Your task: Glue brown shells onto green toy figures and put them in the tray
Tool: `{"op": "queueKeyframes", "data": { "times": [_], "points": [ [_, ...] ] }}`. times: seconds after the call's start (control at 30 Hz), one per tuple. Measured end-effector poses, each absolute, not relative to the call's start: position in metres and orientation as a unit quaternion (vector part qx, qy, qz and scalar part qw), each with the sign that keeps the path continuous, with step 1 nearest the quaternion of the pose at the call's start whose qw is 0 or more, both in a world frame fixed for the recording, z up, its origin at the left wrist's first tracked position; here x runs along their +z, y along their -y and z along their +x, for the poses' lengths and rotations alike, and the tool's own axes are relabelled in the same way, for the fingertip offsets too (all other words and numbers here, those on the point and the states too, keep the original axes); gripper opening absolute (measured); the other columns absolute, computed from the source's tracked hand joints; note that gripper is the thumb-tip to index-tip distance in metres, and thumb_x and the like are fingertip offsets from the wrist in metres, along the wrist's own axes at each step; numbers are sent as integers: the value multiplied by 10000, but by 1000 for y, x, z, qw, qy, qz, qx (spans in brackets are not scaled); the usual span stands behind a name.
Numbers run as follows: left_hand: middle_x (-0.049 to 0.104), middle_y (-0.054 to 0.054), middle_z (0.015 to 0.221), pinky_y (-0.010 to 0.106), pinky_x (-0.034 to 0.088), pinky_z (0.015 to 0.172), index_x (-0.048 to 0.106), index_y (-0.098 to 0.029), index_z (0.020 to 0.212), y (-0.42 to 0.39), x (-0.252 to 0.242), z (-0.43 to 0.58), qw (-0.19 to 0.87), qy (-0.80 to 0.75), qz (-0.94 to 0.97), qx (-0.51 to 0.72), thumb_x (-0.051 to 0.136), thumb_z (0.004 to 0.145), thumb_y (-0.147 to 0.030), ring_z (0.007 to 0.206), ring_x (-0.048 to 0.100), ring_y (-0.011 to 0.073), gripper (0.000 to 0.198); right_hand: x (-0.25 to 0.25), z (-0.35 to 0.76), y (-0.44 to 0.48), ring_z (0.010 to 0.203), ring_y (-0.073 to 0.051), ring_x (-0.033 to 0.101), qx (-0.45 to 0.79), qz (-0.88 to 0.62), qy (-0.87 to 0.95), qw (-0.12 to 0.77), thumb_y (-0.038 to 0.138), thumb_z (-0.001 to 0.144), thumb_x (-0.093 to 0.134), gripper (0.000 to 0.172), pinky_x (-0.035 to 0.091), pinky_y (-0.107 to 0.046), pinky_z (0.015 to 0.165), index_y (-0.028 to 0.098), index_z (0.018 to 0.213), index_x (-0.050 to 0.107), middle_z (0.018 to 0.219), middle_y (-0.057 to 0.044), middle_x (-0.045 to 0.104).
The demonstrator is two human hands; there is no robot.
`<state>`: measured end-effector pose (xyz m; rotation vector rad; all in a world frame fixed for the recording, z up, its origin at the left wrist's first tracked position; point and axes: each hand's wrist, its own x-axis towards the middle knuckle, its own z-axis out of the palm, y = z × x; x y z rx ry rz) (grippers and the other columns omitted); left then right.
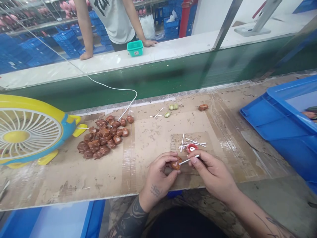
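My left hand (158,175) pinches a small brown toy piece (176,164) just above the cardboard-covered bench (61,185). My right hand (213,173) holds a white cotton swab (189,160) whose tip touches that piece. Right behind my hands sits a small red cap (192,147) among several loose white swabs (193,142). A heap of several more brown pieces (104,137) lies to the left on the cardboard.
A yellow and blue desk fan (27,130) stands at the far left, its white cable running back. A blue crate (284,122) sits at right. Small green pieces (170,109) and one brown piece (203,107) lie farther back. Another person leans on the far counter beside a teal basket (135,48).
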<state>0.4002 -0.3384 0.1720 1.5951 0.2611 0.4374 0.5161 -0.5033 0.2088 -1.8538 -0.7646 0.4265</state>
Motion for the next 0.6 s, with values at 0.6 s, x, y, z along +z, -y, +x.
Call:
{"op": "queueKeyframes", "data": {
  "times": [0.6],
  "points": [
    [692, 138, 1297, 384, 602, 980, 750, -236, 1154, 335, 172, 400, 686, -124, 688, 201, 802, 856, -214, 1249, 646, 278, 303, 207, 538, 515, 812, -203, 692, 26, -825, 287, 486, 365, 1042, 538, 190, 500, -304, 746, 243, 1006, 679, 876, -22, 736]
  ]
}}
